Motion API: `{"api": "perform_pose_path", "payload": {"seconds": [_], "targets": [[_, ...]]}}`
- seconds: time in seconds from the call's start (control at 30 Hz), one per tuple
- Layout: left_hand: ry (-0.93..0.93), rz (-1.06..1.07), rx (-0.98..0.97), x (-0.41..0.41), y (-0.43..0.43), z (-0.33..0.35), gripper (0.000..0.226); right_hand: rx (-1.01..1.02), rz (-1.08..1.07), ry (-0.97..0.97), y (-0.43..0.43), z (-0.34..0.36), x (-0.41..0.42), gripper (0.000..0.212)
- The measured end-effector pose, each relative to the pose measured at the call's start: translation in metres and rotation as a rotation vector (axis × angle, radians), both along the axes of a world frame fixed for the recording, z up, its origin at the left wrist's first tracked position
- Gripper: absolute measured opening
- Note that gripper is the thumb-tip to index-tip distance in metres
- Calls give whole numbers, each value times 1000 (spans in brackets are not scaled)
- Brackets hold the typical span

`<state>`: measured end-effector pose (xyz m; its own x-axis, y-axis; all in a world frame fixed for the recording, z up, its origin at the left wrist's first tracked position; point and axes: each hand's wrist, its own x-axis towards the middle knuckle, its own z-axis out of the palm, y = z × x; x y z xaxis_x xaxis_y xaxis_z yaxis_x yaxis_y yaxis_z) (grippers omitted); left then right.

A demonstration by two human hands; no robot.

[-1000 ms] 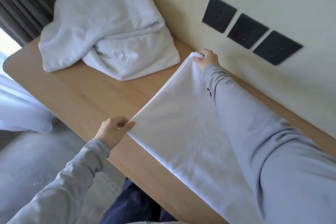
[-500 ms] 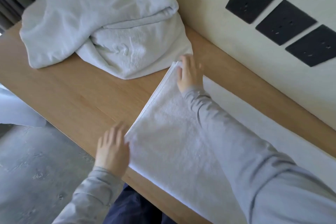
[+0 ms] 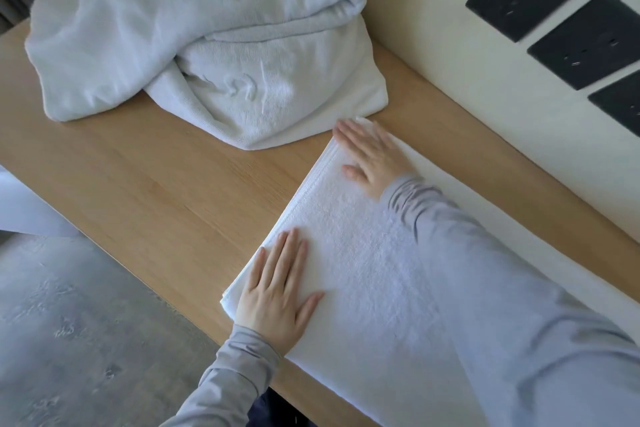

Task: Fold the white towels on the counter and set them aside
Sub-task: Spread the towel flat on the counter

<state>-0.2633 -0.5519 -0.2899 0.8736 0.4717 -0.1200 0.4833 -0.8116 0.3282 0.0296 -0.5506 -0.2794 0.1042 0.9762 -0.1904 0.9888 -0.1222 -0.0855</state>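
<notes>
Concrete floor (image 3: 69,322), grey, at 8 o'clock, below counter edge. Left hand (image 3: 277,291) at 6 o'clock, spread wide and flat, palm down on near corner of folded white towel (image 3: 374,253), holding nothing, grey sleeve (image 3: 228,378) behind it. Towel flat on wooden counter (image 3: 156,191), layered edge running from 6 o'clock up toward centre, rest reaching to 4 o'clock under right arm. Right hand (image 3: 374,156) just past centre, at 1 o'clock, also wide open and flat, pressing far corner of same towel, gripping nothing. Beyond, at 11 o'clock, crumpled white towel (image 3: 194,38) in loose heap on counter, lower corner just beside right fingertips (image 3: 341,132), contact not clear. Cream wall (image 3: 433,10) at 1 o'clock, with three black wall plates (image 3: 585,38) at 2 o'clock.
</notes>
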Motion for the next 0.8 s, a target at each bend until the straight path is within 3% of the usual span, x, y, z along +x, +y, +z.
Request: {"api": "perform_pose_path", "payload": {"seconds": [0.17, 0.27, 0.33, 0.43, 0.53, 0.67, 0.8], "targets": [[1, 32, 29, 1, 0, -3, 76, -10, -87, -74, 4, 3, 5, 61], [18, 44, 32, 3, -1, -2, 76, 167, -282, 104, -9, 16, -43, 61], [26, 40, 41, 3, -1, -2, 75, 287, -183, 255, -34, 19, -96, 59], [39, 8, 55, 4, -1, -2, 74, 205, 98, 259, -86, 11, -151, 56], [26, 36, 63, 3, -2, -1, 75, 107, 162, 179, -127, 0, -112, 54], [45, 45, 81, 4, -2, -1, 77, 65, -202, 67, -157, 2, -6, 56], [63, 55, 89, 6, -4, 2, 76, -10, -648, 80, -174, 0, 56, 62]]}}
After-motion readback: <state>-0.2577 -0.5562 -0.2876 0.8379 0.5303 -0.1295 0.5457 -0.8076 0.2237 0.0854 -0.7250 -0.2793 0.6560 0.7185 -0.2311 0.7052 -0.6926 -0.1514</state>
